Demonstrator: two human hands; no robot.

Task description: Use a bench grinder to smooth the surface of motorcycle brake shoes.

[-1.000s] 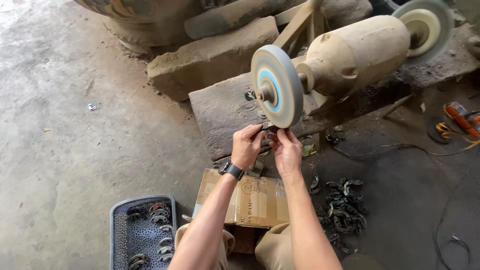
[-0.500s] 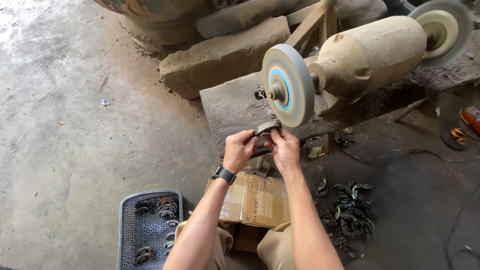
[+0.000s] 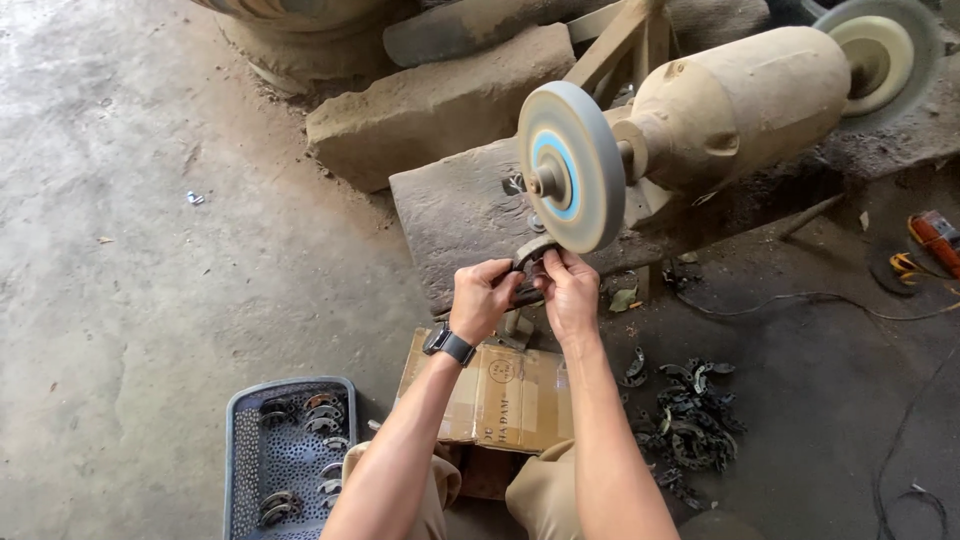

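We hold both arms stretched forward, our left hand (image 3: 484, 297) and right hand (image 3: 570, 290) close together, fingers curled in a pinch.

A dusty grey concrete floor (image 3: 150, 260) lies daylit at left, with rough stone blocks (image 3: 440, 105) and darker ground (image 3: 830, 400) at right.

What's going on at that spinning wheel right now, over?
Left hand and right hand both grip a curved metal piece, held at the lower edge of the grinder wheel. Nothing between piece and wheel. Loose pieces piled on the floor at right.
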